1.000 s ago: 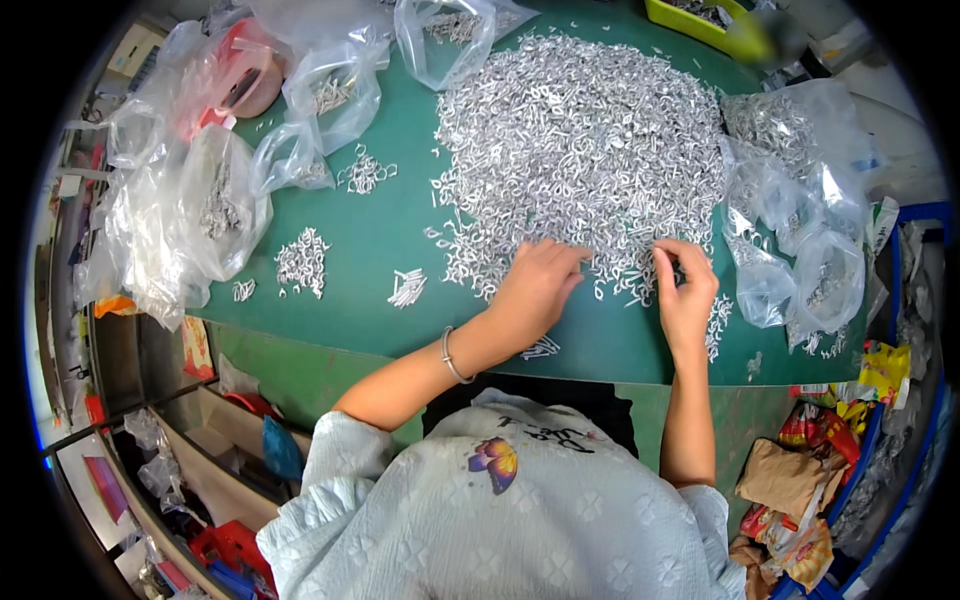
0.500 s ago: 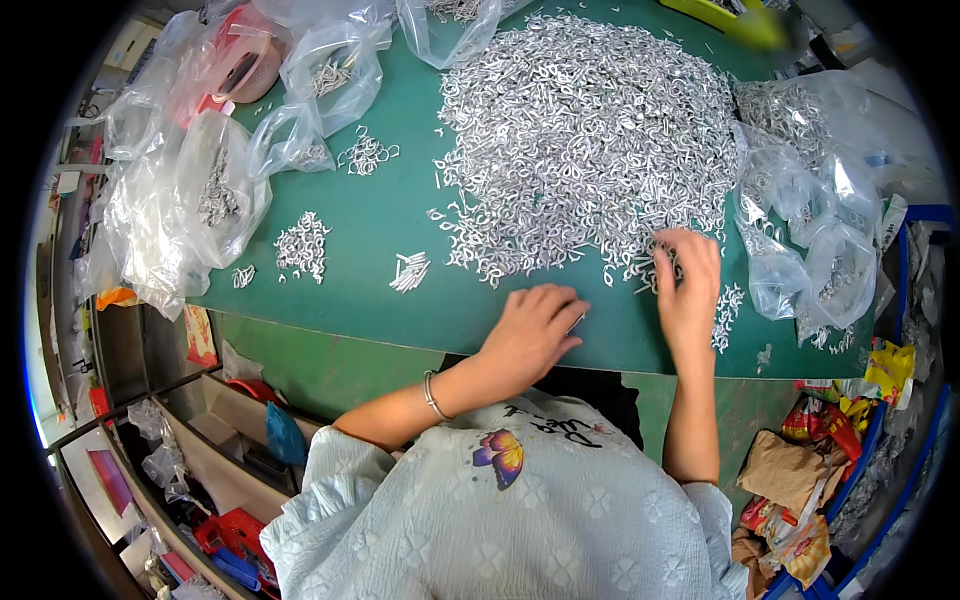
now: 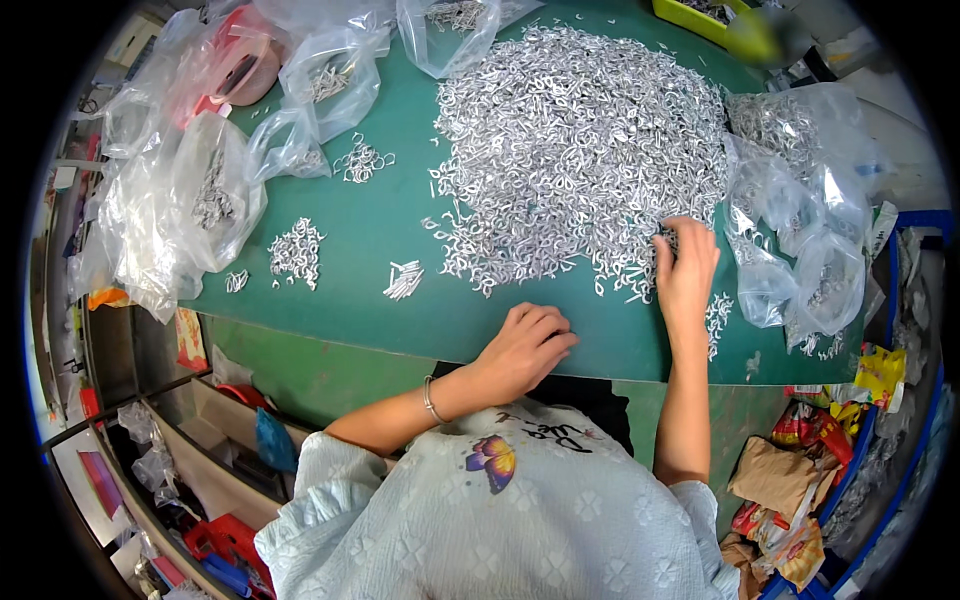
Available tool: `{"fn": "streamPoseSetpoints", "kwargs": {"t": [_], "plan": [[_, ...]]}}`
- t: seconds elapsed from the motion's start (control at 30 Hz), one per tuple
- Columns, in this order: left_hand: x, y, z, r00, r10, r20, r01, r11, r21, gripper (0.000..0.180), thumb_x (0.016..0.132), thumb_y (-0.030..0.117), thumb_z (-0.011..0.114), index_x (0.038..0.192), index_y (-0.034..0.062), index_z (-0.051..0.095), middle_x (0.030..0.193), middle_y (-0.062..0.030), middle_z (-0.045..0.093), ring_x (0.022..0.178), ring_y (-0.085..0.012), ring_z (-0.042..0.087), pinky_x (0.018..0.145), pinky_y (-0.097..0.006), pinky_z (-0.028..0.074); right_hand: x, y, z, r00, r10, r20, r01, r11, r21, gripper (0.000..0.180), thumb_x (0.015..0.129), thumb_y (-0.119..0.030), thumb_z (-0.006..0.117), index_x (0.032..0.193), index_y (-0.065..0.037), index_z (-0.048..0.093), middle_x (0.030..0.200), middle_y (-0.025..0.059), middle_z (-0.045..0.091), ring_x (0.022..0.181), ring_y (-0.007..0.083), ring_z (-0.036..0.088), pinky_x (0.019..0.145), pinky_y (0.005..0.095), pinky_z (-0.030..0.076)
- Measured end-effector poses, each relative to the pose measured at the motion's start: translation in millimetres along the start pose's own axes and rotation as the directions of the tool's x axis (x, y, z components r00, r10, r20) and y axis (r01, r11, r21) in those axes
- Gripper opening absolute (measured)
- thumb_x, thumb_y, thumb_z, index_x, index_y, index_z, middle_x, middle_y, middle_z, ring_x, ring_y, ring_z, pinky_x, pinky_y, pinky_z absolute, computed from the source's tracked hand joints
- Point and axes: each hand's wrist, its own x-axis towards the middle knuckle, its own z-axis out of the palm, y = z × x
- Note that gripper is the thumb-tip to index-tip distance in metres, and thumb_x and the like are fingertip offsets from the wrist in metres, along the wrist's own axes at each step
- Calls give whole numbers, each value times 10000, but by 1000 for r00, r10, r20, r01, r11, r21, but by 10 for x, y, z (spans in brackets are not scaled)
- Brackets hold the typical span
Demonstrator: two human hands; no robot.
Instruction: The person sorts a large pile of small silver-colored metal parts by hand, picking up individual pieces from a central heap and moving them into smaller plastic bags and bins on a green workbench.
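Note:
A broad heap of small silvery metal pieces, many loop- or hook-shaped, covers the middle of the green table. At the heap's near right edge, my right hand reaches in with its fingers bent and the thumb a little apart from them; pieces show in the gap. My left hand hovers or rests by the table's front edge, below the heap. Its fingers are curled with the thumb against them, and whatever they hold is hidden. Beside my right wrist is a small pile of curved pieces.
Sorted on the left are straight pins, a pile of hooked pieces and some rings. Clear plastic bags with metal parts line the left; more bags stand right. A yellow-green tray sits at the far right.
My left hand has drawn slightly back toward me; a glint at its fingertips no longer shows. My right hand stays at the heap's edge, its fingers shifted slightly. The whole view has shifted a little.

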Motion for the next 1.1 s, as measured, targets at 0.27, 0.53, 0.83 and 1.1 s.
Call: {"fn": "streamPoseSetpoints", "kwargs": {"t": [0.27, 0.53, 0.83, 1.1], "plan": [[935, -120, -72, 993, 106, -50, -85, 943, 321, 395, 795, 57, 621, 1185, 48, 560, 1184, -115, 546, 1166, -307, 488, 966, -470, 378, -58, 147, -87, 985, 125, 119, -138, 985, 104, 180, 804, -45, 670, 973, -22, 611, 949, 126, 611, 938, 319, 558, 802, 426, 416], [978, -559, 30, 992, 101, 71, -122, 883, 454, 283, 785, 64, 579, 1066, 92, 588, 1229, -100, 516, 1217, -271, 450, 1058, -550, 288, -176, 162, -175, 969, 118, 218, -115, 993, -25, 107, 800, -54, 669, 896, -27, 634, 891, 122, 608, 890, 307, 554, 772, 404, 391], [814, -570, -202, 989, -52, -141, 114, 869, 481, 339, 747, -5, 606, 1066, 111, 623, 1224, -90, 502, 1165, -309, 456, 1050, -563, 270, -23, 97, -102, 968, 212, 136, -245, 916, 318, 112, 861, -25, 625, 958, 30, 627, 851, 163, 627, 704, 305, 610, 645, 365, 486], [752, -451, -220, 969, -129, -212, 216, 859, 464, 374, 750, -3, 616, 1111, 96, 618, 1226, -116, 498, 1164, -317, 456, 1014, -526, 301, -50, 180, -188, 985, 168, 47, -172, 980, 99, 109, 804, -73, 681, 894, -22, 645, 915, 117, 596, 925, 309, 552, 812, 405, 421]]}}
